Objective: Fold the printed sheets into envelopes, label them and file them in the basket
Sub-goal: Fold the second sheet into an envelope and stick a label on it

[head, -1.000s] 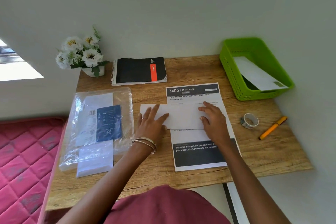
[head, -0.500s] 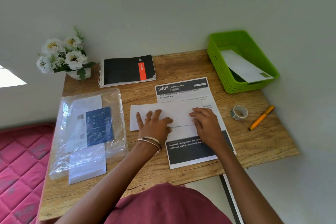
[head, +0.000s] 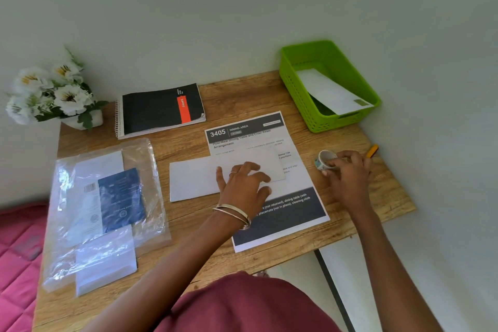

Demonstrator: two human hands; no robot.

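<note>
A white envelope [head: 194, 180] lies across a printed sheet [head: 269, 140] headed "3405 DINING AREA" in the middle of the wooden table. My left hand [head: 242, 186] rests flat on the envelope with fingers spread. My right hand [head: 347, 172] pinches a small roll of patterned tape [head: 324, 160] at the table's right side. An orange pen [head: 372, 150] lies just beyond that hand, partly hidden. The green basket [head: 296, 89] at the back right holds one labelled envelope [head: 331, 94].
A clear plastic pack of envelopes [head: 105, 207] lies at the left. A black spiral notebook [head: 159, 109] and a pot of white flowers [head: 54, 94] stand at the back. The table's right edge [head: 398, 197] runs close to the tape. A pink mattress [head: 16, 256] borders the left.
My right hand left the envelope and moved right to the tape roll, taking hold of it. My left hand stayed on the envelope. The view shifted slightly.
</note>
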